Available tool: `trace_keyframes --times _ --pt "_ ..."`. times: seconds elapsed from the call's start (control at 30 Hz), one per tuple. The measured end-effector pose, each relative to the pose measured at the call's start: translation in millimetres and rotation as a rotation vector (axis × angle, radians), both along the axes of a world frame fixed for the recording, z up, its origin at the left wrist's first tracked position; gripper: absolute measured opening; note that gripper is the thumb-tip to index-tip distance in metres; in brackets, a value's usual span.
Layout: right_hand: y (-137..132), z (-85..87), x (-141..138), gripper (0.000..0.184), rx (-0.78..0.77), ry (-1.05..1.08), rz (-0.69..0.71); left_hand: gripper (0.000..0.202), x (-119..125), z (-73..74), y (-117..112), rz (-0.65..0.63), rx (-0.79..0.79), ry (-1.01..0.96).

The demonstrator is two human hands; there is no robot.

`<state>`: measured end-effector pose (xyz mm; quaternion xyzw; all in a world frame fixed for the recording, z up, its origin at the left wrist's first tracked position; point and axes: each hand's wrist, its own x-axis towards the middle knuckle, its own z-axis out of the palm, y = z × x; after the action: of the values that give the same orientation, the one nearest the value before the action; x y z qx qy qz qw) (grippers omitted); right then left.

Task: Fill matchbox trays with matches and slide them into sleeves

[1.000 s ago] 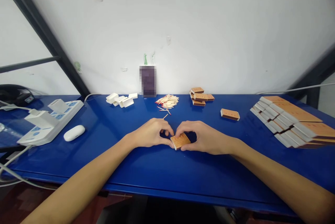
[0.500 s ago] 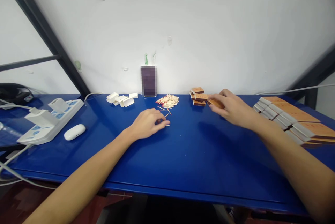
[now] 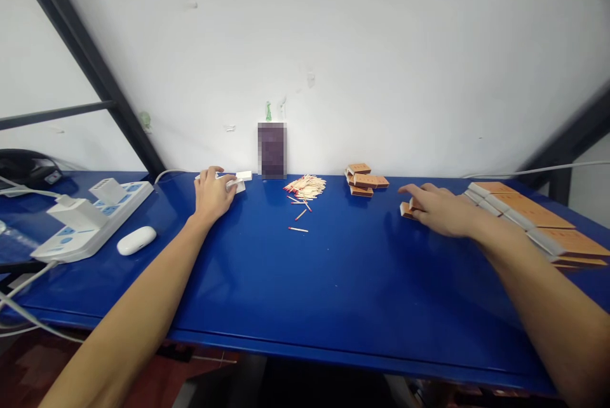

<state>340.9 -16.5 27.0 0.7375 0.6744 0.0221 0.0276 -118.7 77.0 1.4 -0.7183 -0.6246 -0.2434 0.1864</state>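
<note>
My left hand point(image 3: 212, 193) reaches to the back left of the blue table point(image 3: 305, 281), and its fingers close round one white inner tray point(image 3: 237, 183) in a small heap of such trays. My right hand point(image 3: 441, 210) lies with fingers stretched over a single brown matchbox sleeve point(image 3: 406, 210) on the right, which it half covers. A pile of red-tipped matches point(image 3: 307, 185) sits between the hands at the back. Two loose matches point(image 3: 298, 222) lie in front of it. A small stack of brown matchboxes point(image 3: 365, 179) stands just left of my right hand.
A large fanned stack of flat brown sleeves point(image 3: 524, 214) fills the right end. On the left lie a white power strip with plugs point(image 3: 90, 217), a white mouse-like object point(image 3: 136, 240) and cables. A dark blurred item point(image 3: 272, 150) leans on the wall.
The matchbox both hands held at the centre went with my right hand to the back stack. My right hand then dropped onto the single sleeve, while my left hand reached to the white trays.
</note>
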Motion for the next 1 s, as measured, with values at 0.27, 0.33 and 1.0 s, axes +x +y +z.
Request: trace_keyframes --times 0.27,0.33,1.0 --pt "7.6 -14.9 -49.6 0.050 0.507 0.129 0.339 0.022 22.1 15.9 -11.1 -0.327 0.059 -0.228" --pt "19.4 -21.7 -54.6 0.053 0.534 0.148 0.347 0.018 47.0 21.6 -32.2 -0.592 -0.092 -0.263" --pt "-14.7 -25.8 -96.1 0.026 0.430 0.225 0.486 0.046 99.1 5.6 -66.5 -0.700 -0.417 0.027"
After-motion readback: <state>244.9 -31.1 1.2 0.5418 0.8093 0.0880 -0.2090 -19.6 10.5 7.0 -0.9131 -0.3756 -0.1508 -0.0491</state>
